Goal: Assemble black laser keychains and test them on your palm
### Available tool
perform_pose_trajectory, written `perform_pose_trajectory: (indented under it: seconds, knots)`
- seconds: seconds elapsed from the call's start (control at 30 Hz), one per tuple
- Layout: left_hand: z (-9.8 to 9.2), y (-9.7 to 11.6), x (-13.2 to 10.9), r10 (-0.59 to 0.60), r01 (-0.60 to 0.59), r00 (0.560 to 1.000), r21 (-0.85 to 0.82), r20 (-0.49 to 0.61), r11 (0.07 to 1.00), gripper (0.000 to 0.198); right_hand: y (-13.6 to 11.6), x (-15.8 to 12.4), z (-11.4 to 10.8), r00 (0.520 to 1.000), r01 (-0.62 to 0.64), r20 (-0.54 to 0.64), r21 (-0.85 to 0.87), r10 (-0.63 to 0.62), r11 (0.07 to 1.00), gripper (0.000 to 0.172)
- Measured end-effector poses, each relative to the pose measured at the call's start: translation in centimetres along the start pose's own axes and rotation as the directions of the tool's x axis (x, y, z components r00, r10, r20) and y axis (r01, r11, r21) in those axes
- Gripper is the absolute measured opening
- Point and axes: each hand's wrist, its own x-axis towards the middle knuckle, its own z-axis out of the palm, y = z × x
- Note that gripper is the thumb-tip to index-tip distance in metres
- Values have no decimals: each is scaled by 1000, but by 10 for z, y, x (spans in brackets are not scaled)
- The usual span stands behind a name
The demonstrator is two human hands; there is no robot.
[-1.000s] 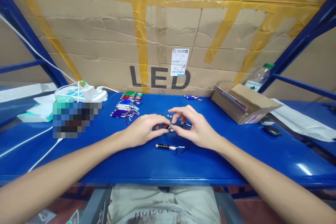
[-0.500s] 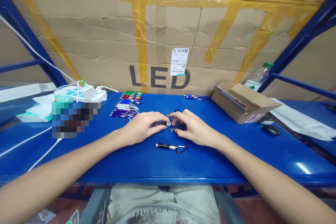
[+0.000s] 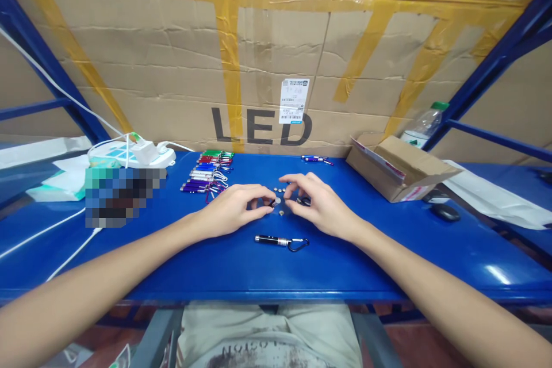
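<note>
My left hand is closed, thumb and forefinger pinching a small black flashlight tube, most of it hidden by the fingers. A small silver disc shows right beside its end; whether it touches the tube I cannot tell. My right hand hovers just to the right, thumb and fingers apart with nothing visible between them. Several button cells lie behind the gap between my hands, and another button cell lies nearer. Partly behind my right hand is a black part. A black keychain flashlight with a carabiner lies in front.
Rows of coloured keychain flashlights lie at back left, and blue ones at back centre. An open cardboard box and a black mouse are on the right. A power strip with cables stands left.
My right hand has drawn back slightly and its fingers have spread, uncovering the button cells behind. My left hand stays nearly in place, with the tube tilted a little differently.
</note>
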Motion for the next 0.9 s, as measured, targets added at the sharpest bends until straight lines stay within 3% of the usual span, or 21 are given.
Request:
perform_pose_trajectory:
  seconds: [0.13, 0.37, 0.77, 0.9]
  knots:
    - [0, 1, 0, 24, -24, 999, 4, 28, 1000, 22, -9, -2, -1, 992, 51, -120, 56, -44, 997, 42]
    - [0, 1, 0, 36, -36, 998, 2, 43, 999, 24, -12, -4, 2, 995, 70, -70, 67, -65, 995, 38]
    - [1, -1, 0, 26, -26, 1000, -41, 4, 999, 23, -13, -3, 0, 988, 80, -138, 89, -67, 993, 33]
    - [0, -4, 0, -11, 11, 1000, 11, -27, 1000, 24, -7, 0, 1, 998, 26, -52, 15, -25, 1000, 35]
